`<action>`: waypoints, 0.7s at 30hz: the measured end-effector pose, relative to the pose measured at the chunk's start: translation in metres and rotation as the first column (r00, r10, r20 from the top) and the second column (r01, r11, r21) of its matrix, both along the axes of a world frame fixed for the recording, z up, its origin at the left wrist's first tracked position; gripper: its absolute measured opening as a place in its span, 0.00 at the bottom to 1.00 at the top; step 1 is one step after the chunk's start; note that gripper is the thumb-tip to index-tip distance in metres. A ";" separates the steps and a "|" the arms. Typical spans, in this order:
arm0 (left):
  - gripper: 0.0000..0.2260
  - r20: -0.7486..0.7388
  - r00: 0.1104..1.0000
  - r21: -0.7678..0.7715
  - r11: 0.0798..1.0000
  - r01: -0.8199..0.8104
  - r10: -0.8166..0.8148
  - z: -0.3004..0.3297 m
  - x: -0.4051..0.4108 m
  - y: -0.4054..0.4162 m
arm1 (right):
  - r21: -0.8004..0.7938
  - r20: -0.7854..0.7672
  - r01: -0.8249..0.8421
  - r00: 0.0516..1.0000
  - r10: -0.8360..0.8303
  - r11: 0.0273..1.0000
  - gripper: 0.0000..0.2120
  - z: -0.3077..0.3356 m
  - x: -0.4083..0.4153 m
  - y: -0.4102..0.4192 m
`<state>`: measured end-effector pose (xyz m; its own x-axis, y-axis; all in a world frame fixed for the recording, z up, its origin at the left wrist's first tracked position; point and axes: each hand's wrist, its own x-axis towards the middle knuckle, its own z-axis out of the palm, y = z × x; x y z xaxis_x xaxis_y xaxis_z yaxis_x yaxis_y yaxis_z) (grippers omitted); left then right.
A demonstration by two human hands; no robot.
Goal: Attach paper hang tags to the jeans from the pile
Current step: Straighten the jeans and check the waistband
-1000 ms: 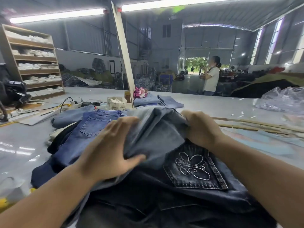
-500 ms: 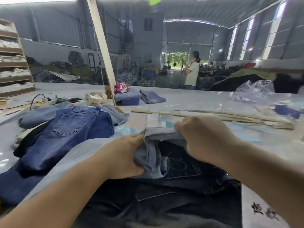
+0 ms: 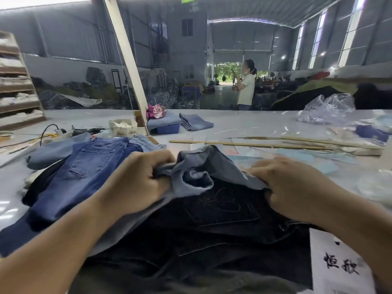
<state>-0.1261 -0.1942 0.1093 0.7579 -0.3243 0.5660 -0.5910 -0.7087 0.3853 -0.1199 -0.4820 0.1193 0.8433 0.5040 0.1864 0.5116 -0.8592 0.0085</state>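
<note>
A dark denim pair of jeans with an embroidered back pocket lies in front of me on the table. Its grey-blue fabric is bunched above the pocket. My left hand grips that bunched fabric on the left. My right hand grips its edge on the right. A pile of blue jeans lies to the left. No paper hang tag can be made out in either hand.
A white box of small items and folded jeans sit further back. Wooden sticks and paper sheets lie at the right, with a clear plastic bag behind. A slanted wooden post rises at centre left. A person stands far off.
The grey-blue fabric has been pulled back from over the pile towards me and bunched up. My hands have moved apart along it, the right one going right.
</note>
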 end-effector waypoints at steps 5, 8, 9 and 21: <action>0.13 -0.169 0.983 0.355 0.926 0.127 -0.071 -0.009 -0.020 -0.019 | -0.165 -0.158 -0.017 0.987 -0.010 0.986 0.34 -0.016 -0.002 0.001; 0.26 -0.071 0.995 0.396 0.914 0.090 -0.067 -0.017 -0.024 -0.025 | 0.057 -0.180 -0.110 0.977 0.118 0.992 0.43 -0.016 -0.008 0.013; 0.28 -0.118 0.991 0.387 0.916 0.106 -0.065 -0.019 -0.023 -0.025 | 0.104 -0.172 -0.162 0.969 0.178 0.981 0.46 -0.018 -0.011 0.021; 0.22 -0.881 0.468 0.245 0.913 0.325 0.069 0.029 -0.001 0.040 | -0.121 0.064 -0.303 0.948 0.312 0.945 0.17 -0.060 -0.026 0.051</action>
<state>-0.1269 -0.1540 0.1386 0.7144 -0.4707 -0.5178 -0.1907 -0.8429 0.5032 -0.1456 -0.4309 0.0597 0.6283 0.7575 0.1772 0.7446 -0.6515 0.1450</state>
